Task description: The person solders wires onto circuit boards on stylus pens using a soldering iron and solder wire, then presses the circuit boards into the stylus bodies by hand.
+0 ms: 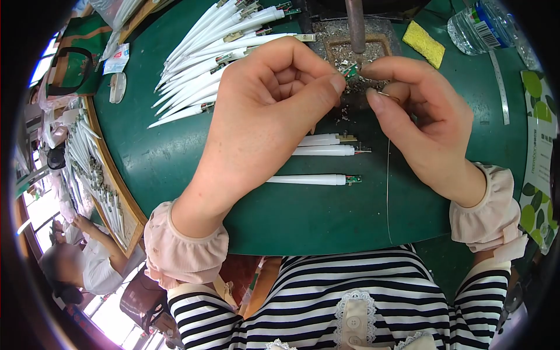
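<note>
A small green circuit board is pinched between the thumb and forefinger of my left hand, above the debris-strewn metal tray. Close on its right, my right hand has its thumb and forefinger slightly apart, with a thin wire running from the fingers down over the mat. Under my left hand lie several white pen-like tubes with boards at their ends, one of them a lower white tube. A large fan of white tubes spreads behind my left hand.
A metal rod stands over the debris tray. A yellow sponge, plastic bottle and steel ruler lie at the right. Leftward are a wooden-edged tray of tubes and a seated person.
</note>
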